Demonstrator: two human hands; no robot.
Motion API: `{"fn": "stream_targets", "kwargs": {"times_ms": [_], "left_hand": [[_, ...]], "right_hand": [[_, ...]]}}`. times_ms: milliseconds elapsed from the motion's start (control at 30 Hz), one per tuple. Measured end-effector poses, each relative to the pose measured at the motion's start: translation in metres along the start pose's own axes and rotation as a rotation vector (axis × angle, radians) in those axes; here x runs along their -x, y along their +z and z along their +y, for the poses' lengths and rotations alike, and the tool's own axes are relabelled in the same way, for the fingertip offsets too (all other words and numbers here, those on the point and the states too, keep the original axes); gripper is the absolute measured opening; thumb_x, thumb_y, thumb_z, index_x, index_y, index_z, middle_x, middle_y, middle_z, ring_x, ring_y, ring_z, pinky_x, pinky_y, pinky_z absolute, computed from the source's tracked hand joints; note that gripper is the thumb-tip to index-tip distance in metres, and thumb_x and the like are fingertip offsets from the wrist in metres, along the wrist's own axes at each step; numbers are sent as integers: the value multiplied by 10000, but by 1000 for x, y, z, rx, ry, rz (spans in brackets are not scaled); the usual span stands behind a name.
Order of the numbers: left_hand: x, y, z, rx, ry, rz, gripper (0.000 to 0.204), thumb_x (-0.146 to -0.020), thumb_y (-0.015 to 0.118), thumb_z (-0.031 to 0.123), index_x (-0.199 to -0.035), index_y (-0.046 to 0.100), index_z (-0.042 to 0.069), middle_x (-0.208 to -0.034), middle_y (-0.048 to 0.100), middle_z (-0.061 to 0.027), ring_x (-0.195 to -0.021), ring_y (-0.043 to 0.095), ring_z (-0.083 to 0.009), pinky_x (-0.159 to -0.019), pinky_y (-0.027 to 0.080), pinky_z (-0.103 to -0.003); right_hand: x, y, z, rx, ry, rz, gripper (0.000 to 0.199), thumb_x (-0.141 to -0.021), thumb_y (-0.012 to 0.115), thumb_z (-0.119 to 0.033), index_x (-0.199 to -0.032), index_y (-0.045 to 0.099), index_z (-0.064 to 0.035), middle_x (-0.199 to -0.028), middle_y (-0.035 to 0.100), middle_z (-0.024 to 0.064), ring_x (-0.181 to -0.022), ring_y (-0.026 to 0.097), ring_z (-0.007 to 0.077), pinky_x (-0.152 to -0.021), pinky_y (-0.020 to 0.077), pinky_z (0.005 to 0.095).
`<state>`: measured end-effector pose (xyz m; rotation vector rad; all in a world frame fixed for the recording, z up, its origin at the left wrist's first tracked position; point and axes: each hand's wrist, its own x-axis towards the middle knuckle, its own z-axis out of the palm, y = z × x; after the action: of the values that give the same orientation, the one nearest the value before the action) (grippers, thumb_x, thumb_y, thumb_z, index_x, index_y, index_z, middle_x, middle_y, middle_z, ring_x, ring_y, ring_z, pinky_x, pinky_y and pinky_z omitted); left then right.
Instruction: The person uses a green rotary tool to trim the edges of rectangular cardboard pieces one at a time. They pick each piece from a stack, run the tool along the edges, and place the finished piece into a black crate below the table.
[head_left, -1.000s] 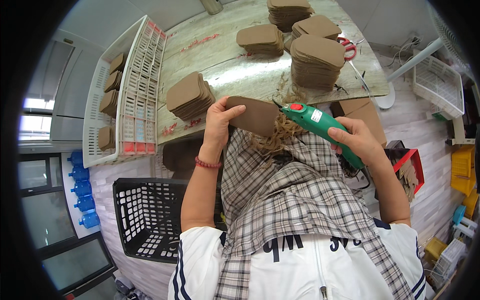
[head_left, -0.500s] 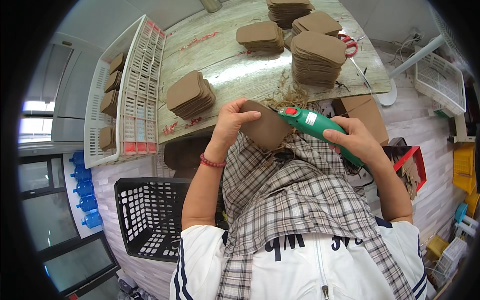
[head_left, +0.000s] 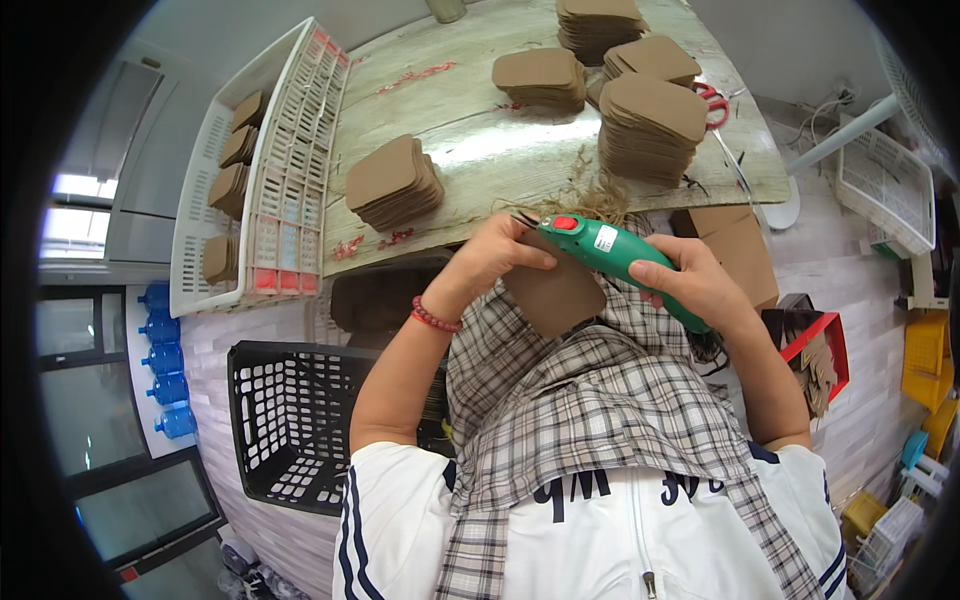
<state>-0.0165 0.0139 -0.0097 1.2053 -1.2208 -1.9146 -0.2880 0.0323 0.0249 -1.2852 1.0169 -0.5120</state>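
Observation:
Over my lap, my left hand (head_left: 503,252) pinches the upper end of a flat brown rounded piece (head_left: 560,290), thumb on top. My right hand (head_left: 690,280) is wrapped round the green body of electric scissors (head_left: 612,257) with a red switch. Their dark blade tip lies at the piece's upper edge, close to my left fingers. Thin brown trimmings (head_left: 590,192) lie at the table's edge just beyond the tool. Stacks of similar brown pieces stand on the table, one stack (head_left: 394,184) to the left and a taller stack (head_left: 652,125) to the right.
A white plastic basket (head_left: 290,200) with brown pieces stands at the table's left. Red-handled scissors (head_left: 712,105) lie behind the tall stack. A black crate (head_left: 290,425) sits low on my left. On my right are a cardboard box (head_left: 738,250) and a red-edged box (head_left: 822,350).
The brown piece has turned in my left hand, its free end now pointing down toward my lap. The electric scissors have shifted left, so the tip is by my left fingers.

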Motion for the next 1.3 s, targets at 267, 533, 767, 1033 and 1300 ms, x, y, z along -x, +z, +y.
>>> {"fn": "stream_targets", "kwargs": {"times_ms": [267, 533, 767, 1033, 1300], "left_hand": [[56, -114, 53, 164, 460, 589, 216, -834, 619, -1, -1050, 606, 5, -985, 664, -92, -852, 629, -156, -787, 515, -281], [32, -207, 47, -1244, 183, 972, 643, -641, 820, 241, -1195, 577, 23, -1132, 573, -147, -1107, 519, -302, -962, 413, -389], [12, -227, 103, -993, -337, 157, 702, -630, 823, 275, -1226, 558, 16, -1211, 577, -129, -1149, 493, -252, -994, 356, -340], [33, -212, 74, -625, -349, -7, 658, -630, 831, 311, -1134, 587, -35, -1058, 640, -131, -989, 564, -221, -892, 406, -308], [41, -197, 62, -632, -391, 128, 645, -627, 833, 369, -1092, 630, -29, -1009, 660, -145, -943, 593, -234, -863, 419, -302]], "right_hand": [[3, -11, 18, -100, -4, 133, 333, -891, 633, -306, -933, 615, 24, -713, 566, 26, -620, 535, 82, -563, 456, 244], [6, -9, 30, -114, 24, 185, 306, -894, 624, -281, -940, 618, 22, -695, 588, 43, -606, 542, 86, -560, 448, 240], [10, -6, 26, -44, 13, 191, 318, -906, 617, -300, -979, 595, 8, -699, 583, 35, -587, 532, 84, -558, 434, 226], [15, 1, 30, -44, 24, 199, 311, -912, 607, -290, -967, 594, 15, -702, 583, 48, -588, 532, 97, -554, 429, 232], [16, 4, 30, -60, 1, 195, 316, -911, 610, -307, -961, 602, 5, -689, 583, 44, -581, 533, 94, -553, 429, 229]]}}
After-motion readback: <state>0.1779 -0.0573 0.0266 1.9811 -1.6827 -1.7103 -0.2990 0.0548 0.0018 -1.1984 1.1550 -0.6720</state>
